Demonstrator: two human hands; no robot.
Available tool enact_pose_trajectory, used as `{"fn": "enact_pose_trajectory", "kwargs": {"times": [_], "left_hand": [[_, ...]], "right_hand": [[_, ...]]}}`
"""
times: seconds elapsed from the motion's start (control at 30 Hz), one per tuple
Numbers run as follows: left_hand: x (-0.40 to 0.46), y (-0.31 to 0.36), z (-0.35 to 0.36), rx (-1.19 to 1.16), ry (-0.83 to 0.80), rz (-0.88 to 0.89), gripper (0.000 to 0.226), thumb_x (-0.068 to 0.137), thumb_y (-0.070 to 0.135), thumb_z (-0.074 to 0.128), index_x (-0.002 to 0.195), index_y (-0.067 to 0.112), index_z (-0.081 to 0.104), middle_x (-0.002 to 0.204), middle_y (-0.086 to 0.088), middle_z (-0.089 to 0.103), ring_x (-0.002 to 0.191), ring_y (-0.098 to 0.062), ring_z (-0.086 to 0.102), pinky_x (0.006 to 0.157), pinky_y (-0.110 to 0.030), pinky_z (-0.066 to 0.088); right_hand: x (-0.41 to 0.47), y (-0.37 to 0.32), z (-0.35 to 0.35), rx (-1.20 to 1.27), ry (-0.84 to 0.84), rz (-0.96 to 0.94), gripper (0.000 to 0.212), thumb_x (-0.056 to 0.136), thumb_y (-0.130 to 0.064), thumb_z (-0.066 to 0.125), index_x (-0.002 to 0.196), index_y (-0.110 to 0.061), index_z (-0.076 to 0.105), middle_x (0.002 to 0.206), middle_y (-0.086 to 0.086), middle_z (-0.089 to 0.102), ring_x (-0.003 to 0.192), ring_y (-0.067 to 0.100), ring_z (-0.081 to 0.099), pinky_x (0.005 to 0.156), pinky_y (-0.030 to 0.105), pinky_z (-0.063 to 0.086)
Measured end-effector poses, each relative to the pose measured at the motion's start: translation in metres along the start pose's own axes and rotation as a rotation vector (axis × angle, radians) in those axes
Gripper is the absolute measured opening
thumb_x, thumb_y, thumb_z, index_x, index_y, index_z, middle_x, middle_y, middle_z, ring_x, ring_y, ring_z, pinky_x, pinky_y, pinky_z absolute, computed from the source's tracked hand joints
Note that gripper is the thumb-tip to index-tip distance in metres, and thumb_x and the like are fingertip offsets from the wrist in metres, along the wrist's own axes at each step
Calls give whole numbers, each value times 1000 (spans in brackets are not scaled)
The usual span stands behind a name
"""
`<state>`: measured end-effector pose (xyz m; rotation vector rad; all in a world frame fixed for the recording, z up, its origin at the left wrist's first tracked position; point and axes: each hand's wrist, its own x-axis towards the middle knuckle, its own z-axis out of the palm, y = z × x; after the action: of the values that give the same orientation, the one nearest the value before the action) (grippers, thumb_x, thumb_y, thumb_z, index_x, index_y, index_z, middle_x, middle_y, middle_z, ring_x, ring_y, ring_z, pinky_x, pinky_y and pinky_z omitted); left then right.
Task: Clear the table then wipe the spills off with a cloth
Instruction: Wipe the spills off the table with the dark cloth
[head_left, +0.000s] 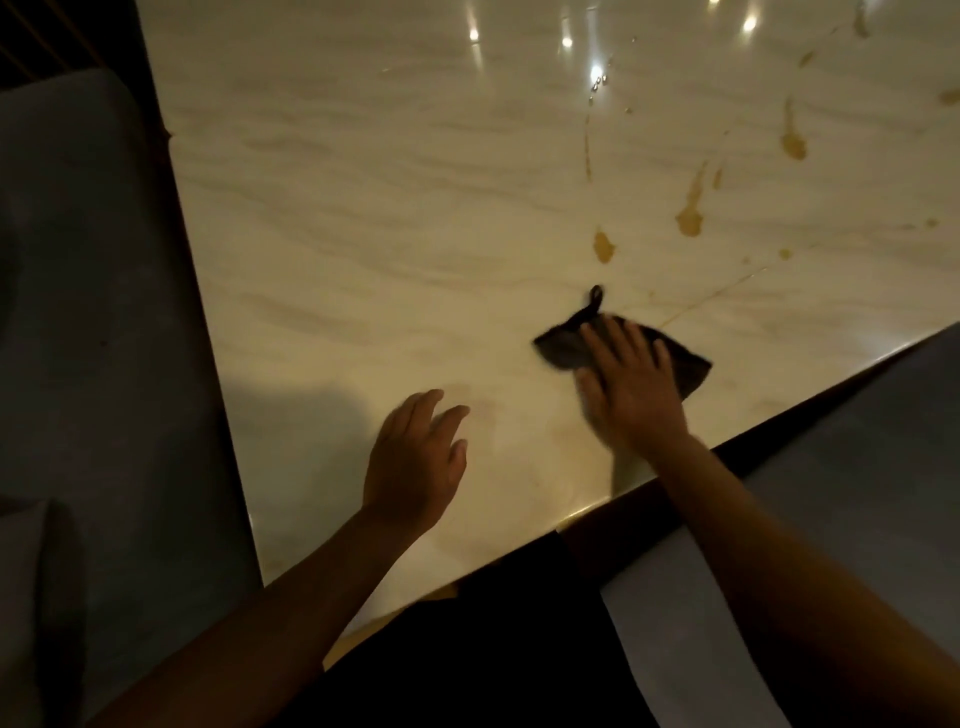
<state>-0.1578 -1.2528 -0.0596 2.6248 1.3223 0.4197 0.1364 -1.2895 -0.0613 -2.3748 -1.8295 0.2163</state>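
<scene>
A pale, glossy marble table (395, 218) fills the view. Brown spills (690, 218) dot its right half, with more drops (793, 140) farther back and a thin streak running toward the near edge. A dark grey cloth (563, 345) with a small hanging loop lies flat on the table near the front edge. My right hand (631, 387) presses on the cloth with fingers spread and straight. My left hand (415, 462) rests flat on the bare table to the left of the cloth, fingers relaxed, holding nothing.
A grey upholstered chair (88, 312) stands along the table's left edge. Another grey seat (883, 457) sits beyond the near right edge. Ceiling lights glare off the far tabletop.
</scene>
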Motion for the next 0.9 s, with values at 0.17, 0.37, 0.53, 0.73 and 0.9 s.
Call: {"fn": "enact_pose_trajectory", "kwargs": {"times": [0.17,0.37,0.53,0.73,0.9], "left_hand": [[32,13,15,29,-3,77,42,94,31,65,132,14,66,138,-18,59,124,-35,57,103,-45,50],[59,34,14,10,-187,-21,50,94,35,66,140,21,58,150,-13,49,139,-32,46,112,-44,42],[71,45,18,9,-175,14,48,91,36,69,136,22,62,146,-13,53,134,-32,51,106,-43,46],[97,69,19,-28,-253,-1,53,99,42,55,148,24,49,158,-10,39,145,-28,35,117,-40,33],[109,77,15,-56,-254,-55,51,99,37,55,148,28,47,158,-4,35,146,-23,32,117,-35,30]], "right_hand": [[11,-15,-1,21,48,144,64,98,-52,20,155,-26,27,163,6,23,151,29,17,120,55,14],[-55,-26,2,44,-70,-201,57,103,-51,29,157,-32,22,166,-4,13,154,21,3,121,54,10],[17,49,-9,-2,43,110,58,101,-50,28,154,-28,29,162,4,25,149,29,21,117,56,21],[5,16,-4,40,49,123,58,102,-49,26,156,-28,25,164,3,19,152,27,12,121,56,12],[-39,13,-7,52,-98,-124,57,103,-52,26,157,-33,18,166,-5,11,154,19,-4,122,54,7]]}}
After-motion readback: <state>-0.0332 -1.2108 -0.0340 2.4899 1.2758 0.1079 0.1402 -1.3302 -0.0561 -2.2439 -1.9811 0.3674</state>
